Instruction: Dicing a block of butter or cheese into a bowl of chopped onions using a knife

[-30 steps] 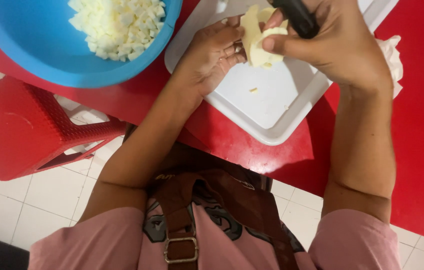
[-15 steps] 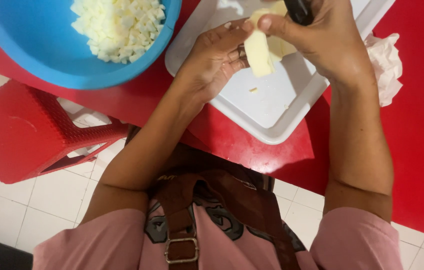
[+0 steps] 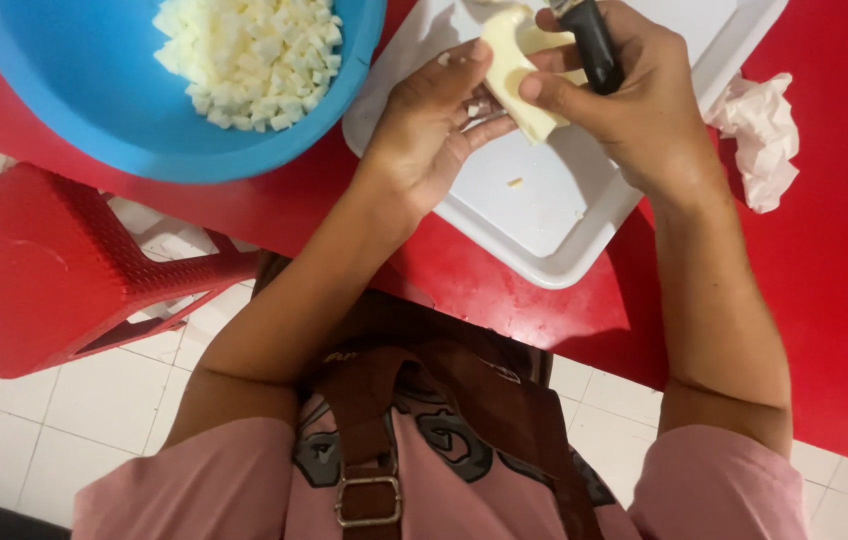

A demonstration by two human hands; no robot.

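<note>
Pinching pale potato (image 3: pixel 512 62), left hand (image 3: pixel 434 125); right hand (image 3: pixel 624 95) clasping knife (image 3: pixel 592 40) over tray (image 3: pixel 544 225).

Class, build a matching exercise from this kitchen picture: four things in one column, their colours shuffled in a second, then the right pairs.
Things:
1. bowl
2. tray
3. stool
4. knife handle

Colours:
A. red
B. black
C. blue
D. white

Pairs: 1-C, 2-D, 3-A, 4-B
</note>
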